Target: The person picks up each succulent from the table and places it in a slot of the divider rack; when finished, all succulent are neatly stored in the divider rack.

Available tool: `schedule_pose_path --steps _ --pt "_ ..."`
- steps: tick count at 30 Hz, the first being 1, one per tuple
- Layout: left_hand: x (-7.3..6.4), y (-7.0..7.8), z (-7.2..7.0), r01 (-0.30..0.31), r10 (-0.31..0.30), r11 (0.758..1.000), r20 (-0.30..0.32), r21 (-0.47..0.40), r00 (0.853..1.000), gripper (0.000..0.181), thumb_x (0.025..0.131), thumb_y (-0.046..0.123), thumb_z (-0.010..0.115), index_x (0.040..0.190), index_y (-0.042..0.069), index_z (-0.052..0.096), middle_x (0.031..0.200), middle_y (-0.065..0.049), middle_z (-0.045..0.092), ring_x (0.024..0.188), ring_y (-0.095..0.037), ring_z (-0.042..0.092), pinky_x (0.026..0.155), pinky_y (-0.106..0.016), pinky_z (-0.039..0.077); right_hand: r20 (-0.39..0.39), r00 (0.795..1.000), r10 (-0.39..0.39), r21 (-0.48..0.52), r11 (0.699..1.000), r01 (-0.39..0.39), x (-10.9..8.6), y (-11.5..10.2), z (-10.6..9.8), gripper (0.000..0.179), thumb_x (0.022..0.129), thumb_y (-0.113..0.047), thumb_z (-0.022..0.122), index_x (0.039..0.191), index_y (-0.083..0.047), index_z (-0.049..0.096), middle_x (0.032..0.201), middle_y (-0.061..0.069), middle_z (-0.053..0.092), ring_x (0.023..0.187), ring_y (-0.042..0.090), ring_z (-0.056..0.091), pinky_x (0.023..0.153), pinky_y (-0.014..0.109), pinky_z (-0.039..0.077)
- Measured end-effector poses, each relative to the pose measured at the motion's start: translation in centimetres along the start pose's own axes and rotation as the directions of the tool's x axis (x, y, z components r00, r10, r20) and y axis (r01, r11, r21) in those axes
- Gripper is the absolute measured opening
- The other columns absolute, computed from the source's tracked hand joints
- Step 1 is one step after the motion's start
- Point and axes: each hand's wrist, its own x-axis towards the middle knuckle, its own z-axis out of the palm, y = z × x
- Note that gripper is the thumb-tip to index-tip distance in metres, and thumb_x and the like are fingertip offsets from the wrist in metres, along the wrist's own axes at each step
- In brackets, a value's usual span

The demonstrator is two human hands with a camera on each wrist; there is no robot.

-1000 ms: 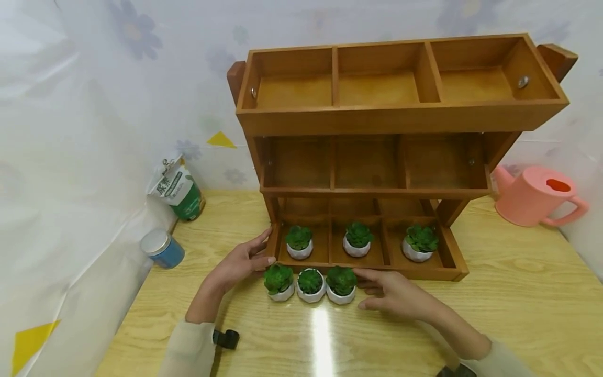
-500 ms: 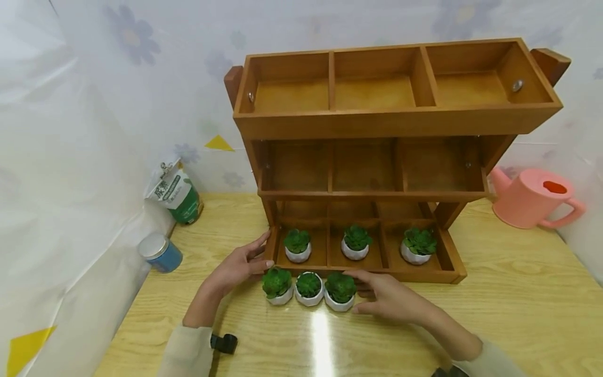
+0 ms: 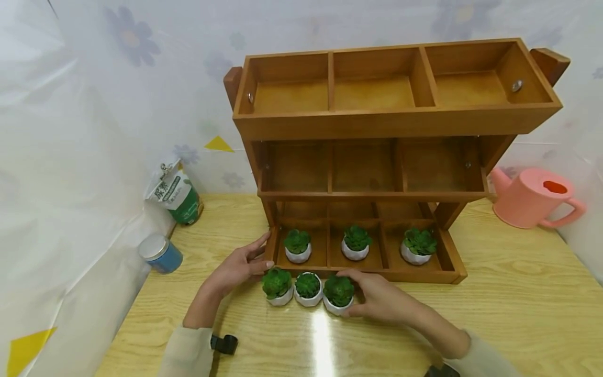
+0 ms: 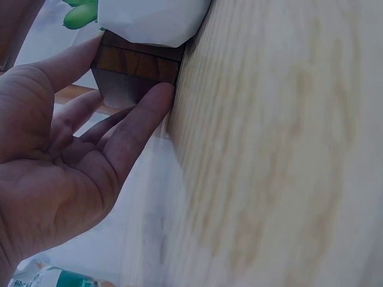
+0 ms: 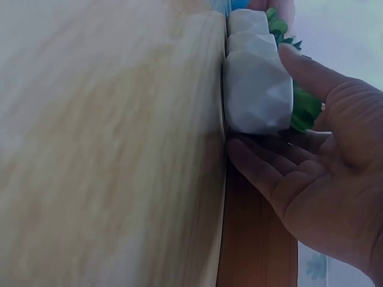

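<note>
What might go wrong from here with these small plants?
The right hand is around the front row's end plant, close beside the middle plant, so lifting might knock its neighbour.
The left hand holds the shelf at its lower corner; a push might tip the plants inside.

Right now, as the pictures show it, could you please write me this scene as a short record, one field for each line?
Rack: wooden, three tiers
Lowest tier: left succulent, middle succulent, right succulent, each in its own compartment
Table, before rack: front-left succulent, front-middle succulent, front-right succulent, in a row
Left hand: touches left end of lowest tier
Right hand: thumb and fingers around front-right succulent
Left of rack: blue jar, green-and-white bag
Right of rack: pink watering can
Unclear: grip firmness
</note>
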Motion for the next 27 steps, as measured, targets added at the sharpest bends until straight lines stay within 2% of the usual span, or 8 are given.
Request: schedule_pose_path --steps 6,15,21,27 --pt "0.0 0.0 0.0 -0.002 0.002 1.0 -0.005 0.007 1.0 0.077 0.099 0.03 0.068 0.161 0.039 0.022 0.168 -0.019 0.02 0.144 -0.043 0.043 0.102 -0.051 0.055 0.006 0.999 0.032 0.008 0.999 -0.032 0.4 -0.4 0.4 0.079 0.081 -0.053 0.082 0.142 -0.014 0.053 0.132 0.002 0.067 0.119 0.022 0.066 0.097 0.045 0.056" --pt "0.0 0.1 -0.1 -0.007 0.007 1.0 0.004 0.011 1.0 0.078 0.1 0.03 0.066 0.162 0.036 0.02 0.168 -0.021 0.018 0.144 -0.044 0.042 0.102 -0.051 0.055 -0.027 1.0 0.003 -0.024 1.0 -0.003 0.3 -0.3 0.4 0.068 0.081 -0.047 0.084 0.137 -0.02 0.056 0.125 -0.003 0.069 0.112 0.017 0.068 0.091 0.038 0.057" --pt "0.1 0.2 0.0 -0.021 0.021 1.0 0.016 0.018 1.0 0.078 0.101 0.03 0.065 0.163 0.033 0.019 0.168 -0.024 0.016 0.141 -0.046 0.046 0.101 -0.051 0.056 -0.047 0.999 -0.001 -0.02 1.0 0.0 -0.3 -0.2 -0.2 0.072 0.081 -0.055 0.081 0.138 -0.018 0.057 0.124 -0.005 0.069 0.11 0.014 0.068 0.09 0.035 0.058" --pt "0.0 0.1 -0.1 -0.01 0.01 1.0 0.008 0.011 1.0 0.077 0.101 0.028 0.066 0.163 0.035 0.02 0.168 -0.022 0.018 0.145 -0.044 0.04 0.102 -0.05 0.055 -0.058 0.998 -0.005 0.002 1.0 0.005 -0.9 -0.4 -1.4 0.074 0.082 -0.06 0.078 0.139 -0.02 0.056 0.121 -0.008 0.07 0.106 0.01 0.069 0.086 0.03 0.058"
